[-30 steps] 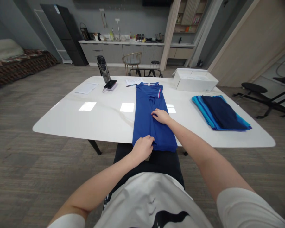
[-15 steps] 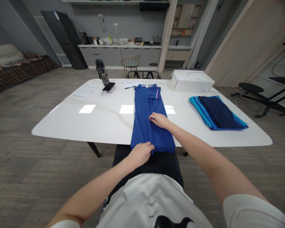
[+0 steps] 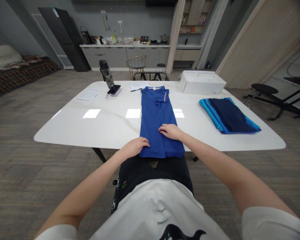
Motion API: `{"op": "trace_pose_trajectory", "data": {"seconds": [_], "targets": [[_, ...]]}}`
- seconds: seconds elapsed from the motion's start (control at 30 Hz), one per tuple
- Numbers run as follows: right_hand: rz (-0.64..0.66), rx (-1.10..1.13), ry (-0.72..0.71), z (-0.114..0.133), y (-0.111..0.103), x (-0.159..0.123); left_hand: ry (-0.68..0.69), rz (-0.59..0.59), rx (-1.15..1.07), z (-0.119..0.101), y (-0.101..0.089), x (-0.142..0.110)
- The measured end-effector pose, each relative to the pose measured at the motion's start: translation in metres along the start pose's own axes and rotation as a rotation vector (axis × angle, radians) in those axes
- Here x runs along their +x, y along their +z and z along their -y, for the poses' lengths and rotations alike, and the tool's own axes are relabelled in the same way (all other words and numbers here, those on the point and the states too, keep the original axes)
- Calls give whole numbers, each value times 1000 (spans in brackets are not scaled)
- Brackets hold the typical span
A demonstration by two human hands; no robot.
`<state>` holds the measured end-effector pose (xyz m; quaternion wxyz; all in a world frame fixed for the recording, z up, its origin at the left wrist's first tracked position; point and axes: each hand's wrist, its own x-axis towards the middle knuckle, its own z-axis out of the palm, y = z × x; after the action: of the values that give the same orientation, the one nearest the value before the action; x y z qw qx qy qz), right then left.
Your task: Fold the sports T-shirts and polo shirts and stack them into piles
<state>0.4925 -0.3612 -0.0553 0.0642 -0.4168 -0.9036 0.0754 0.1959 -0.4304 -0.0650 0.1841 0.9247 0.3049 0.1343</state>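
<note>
Blue shirt [image 3: 151, 120], folded into a long strip, lies straight ahead of the person, its long axis running away from the body; the near end slightly overhangs the near edge of the white table [image 3: 110, 128]. The left hand [image 3: 137, 146] rests at its left side close to that end — the nearer hand of the two. The right hand [image 3: 172, 131] lies a little farther up, fingers curled on the cloth right of the middle. The hands are apart from each other, both touching the shirt; whether either pinches fabric, I cannot tell.

Tabletop flanks the shirt on both sides, with a folded garment stack [image 3: 231, 115] well to the right. The collar end points away, close to a pen [image 3: 136, 90] — beyond it, a white box [image 3: 202, 83] sits to the right and a bottle [image 3: 106, 74] stands to the left.
</note>
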Motion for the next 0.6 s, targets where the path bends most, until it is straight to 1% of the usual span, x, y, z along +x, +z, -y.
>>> {"op": "trace_pose_trajectory", "data": {"seconds": [0.13, 0.23, 0.33, 0.4, 0.5, 0.6], "targets": [[5, 0, -51, -2, 2, -19, 29, -4, 39, 31, -4, -5], [20, -9, -71, -12, -1, -34, 62, 14, 137, 45, -13, -6], [38, -46, -86, -25, -10, -54, 131, 11, 211, 49, -19, -9], [52, -46, -93, -34, -16, -70, 191, 26, 210, 48, -19, -13], [90, 78, -89, -45, -23, -95, 237, 59, 170, 45, -17, -20], [141, 239, -54, -51, -25, -109, 227, 62, 111, 44, -16, -22]]}}
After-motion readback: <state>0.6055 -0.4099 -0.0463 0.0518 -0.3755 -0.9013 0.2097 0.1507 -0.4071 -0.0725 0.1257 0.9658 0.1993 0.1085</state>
